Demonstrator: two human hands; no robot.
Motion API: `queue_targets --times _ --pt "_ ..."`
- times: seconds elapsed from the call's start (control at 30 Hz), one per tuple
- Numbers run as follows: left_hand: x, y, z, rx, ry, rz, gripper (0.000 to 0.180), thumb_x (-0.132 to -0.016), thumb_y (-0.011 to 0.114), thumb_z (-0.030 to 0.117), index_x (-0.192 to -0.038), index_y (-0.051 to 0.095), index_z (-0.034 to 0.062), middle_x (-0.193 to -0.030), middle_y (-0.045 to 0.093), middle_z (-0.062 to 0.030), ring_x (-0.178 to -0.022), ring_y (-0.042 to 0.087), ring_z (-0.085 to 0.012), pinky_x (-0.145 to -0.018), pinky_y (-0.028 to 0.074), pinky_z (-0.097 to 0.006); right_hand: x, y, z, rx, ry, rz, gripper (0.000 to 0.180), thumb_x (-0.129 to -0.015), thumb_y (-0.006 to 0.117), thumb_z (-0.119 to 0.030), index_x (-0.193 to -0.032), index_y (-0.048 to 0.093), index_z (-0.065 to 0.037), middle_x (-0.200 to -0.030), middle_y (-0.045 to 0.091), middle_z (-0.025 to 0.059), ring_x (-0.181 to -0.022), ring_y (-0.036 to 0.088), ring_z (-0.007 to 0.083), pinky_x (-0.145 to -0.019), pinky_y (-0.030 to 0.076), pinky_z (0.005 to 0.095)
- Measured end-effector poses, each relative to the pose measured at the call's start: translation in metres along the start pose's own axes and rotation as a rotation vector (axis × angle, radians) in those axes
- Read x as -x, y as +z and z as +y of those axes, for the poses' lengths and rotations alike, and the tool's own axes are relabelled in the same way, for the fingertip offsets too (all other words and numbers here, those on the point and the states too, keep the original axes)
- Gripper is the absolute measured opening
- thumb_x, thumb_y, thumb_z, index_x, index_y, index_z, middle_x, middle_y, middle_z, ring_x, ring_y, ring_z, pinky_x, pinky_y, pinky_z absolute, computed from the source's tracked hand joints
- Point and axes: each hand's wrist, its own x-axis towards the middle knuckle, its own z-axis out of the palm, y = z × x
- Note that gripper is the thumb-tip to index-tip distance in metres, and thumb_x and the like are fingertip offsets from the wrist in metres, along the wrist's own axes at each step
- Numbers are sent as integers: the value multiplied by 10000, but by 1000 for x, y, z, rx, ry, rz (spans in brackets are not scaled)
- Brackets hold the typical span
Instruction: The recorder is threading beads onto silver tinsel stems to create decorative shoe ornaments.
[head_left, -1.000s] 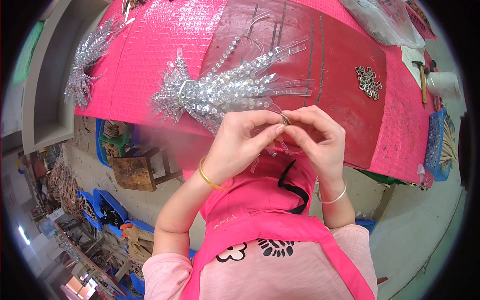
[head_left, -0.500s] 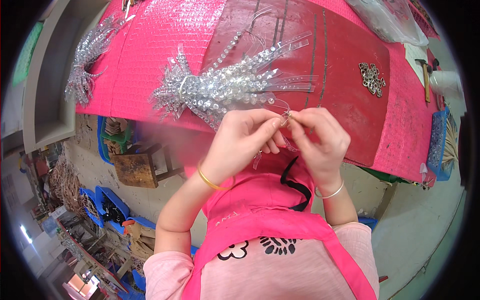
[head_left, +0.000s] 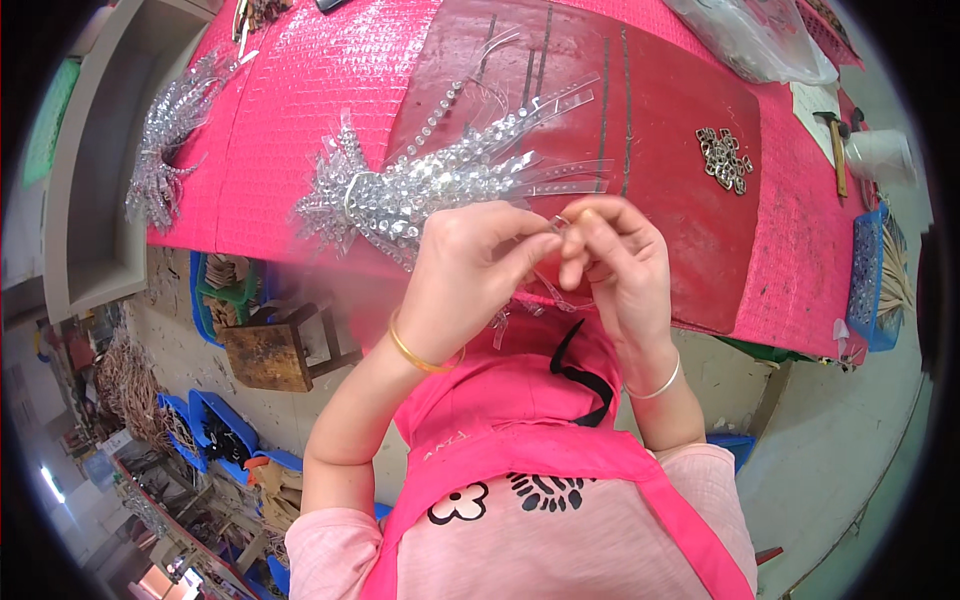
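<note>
My left hand (head_left: 478, 250) is closed in a pinch on the end of a clear plastic strap (head_left: 558, 221), in front of my chest at the table's near edge. Facing it, my right hand (head_left: 630, 262) has its fingers curled at the same strap end, fingertips close to the left ones. Whether a small metal part sits between the fingers is hidden. Loose clear strap ends hang below the hands over the pink apron (head_left: 500, 395). Just beyond lies a tied bundle of clear straps with shiny round studs (head_left: 430, 190), its tails spread to the right.
A dark red mat (head_left: 690, 240) lies on the pink table cover (head_left: 290, 110), with a pile of metal buckles (head_left: 724, 160) on it. Another studded bundle (head_left: 165, 140) lies far left. A hammer (head_left: 836, 155), plastic cup (head_left: 880, 157) and blue basket (head_left: 868, 280) are at the right.
My right hand has turned, its fingers now curling over the strap end. Both hands have shifted slightly left in view, as has the whole table scene.
</note>
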Motion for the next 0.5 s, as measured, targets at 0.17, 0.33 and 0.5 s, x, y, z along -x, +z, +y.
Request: queue_targets --times 0.17,0.33,0.5 --pt "-3 6 2 -52 25 104 97 -725 633 21 -809 634 -28 -692 606 -159 -593 608 -254 -528 457 -310 2 -2 16 -247 -56 21 107 -862 531 -58 -947 557 1 -814 624 109 -693 621 163 -658 515 282" --pt "-2 16 0 53 -58 149 104 -729 625 14 -822 629 -32 -700 607 -160 -616 611 -268 -541 461 -313 -1 5 19 -360 116 40 112 -851 566 -93 -769 495 -64 -676 558 25 -412 375 53 -422 315 220" --pt "3 20 -4 -18 98 216 116 -730 627 2 -845 633 -18 -706 612 -150 -605 614 -234 -531 464 -298 0 3 25 -280 27 75 107 -864 566 -110 -805 491 -60 -659 538 5 -400 356 44 -407 297 204"
